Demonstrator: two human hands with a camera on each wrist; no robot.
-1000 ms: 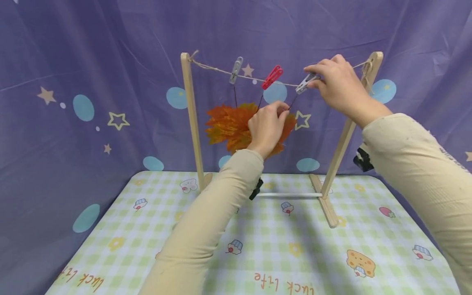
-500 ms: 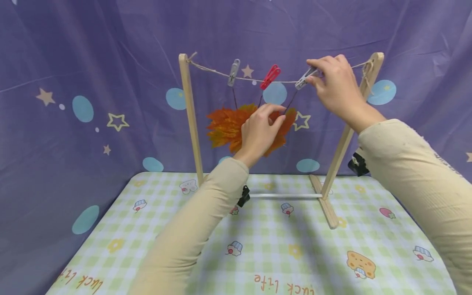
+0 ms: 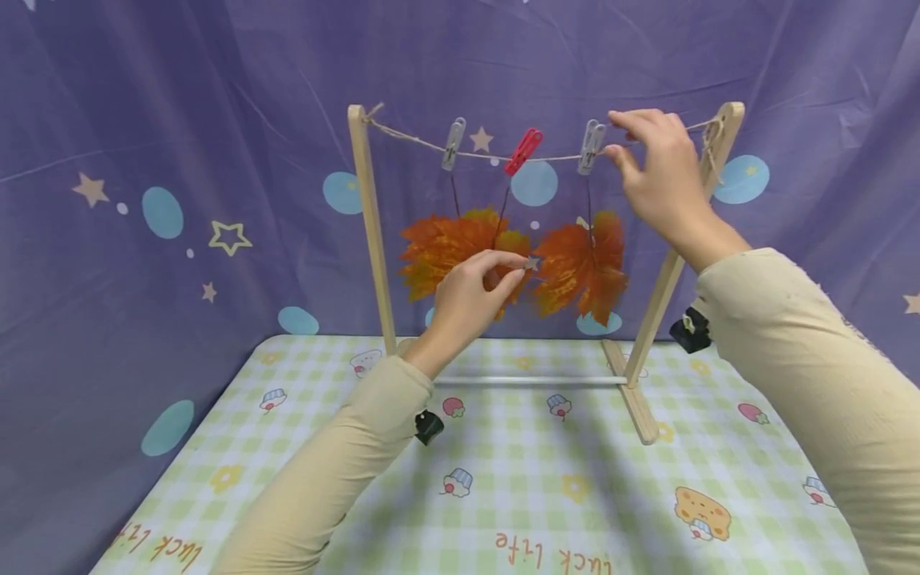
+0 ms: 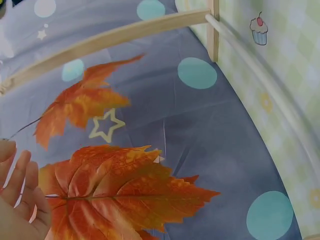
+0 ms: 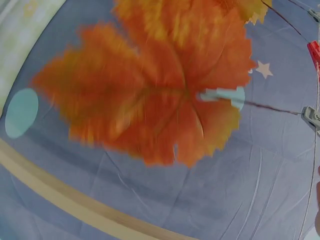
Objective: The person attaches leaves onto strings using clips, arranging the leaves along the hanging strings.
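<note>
Three clothespins grip a string [image 3: 553,158]: a grey one [image 3: 453,144] at left, a red one [image 3: 523,152] in the middle and another grey one [image 3: 592,147] at right. From the right clothespin an orange maple leaf [image 3: 585,267] hangs by its dark stem, apart from the overlapping leaves [image 3: 442,247] at left. My right hand [image 3: 661,172] is just beside the right clothespin, thumb and fingers parted, holding nothing. My left hand [image 3: 470,299] hovers in front of the left leaves, thumb and forefinger apart with nothing between them.
Two wooden posts [image 3: 372,231] carry the string, with a white rod [image 3: 532,381] joining them low down. The stand is on a table with a green checked cloth [image 3: 517,455]. A purple curtain [image 3: 216,120] with stars and dots hangs behind.
My right hand has let go of the right clothespin, which now stands nearly upright. My left hand has released the leaf stem and moved down and left. The right leaf now hangs freely.
</note>
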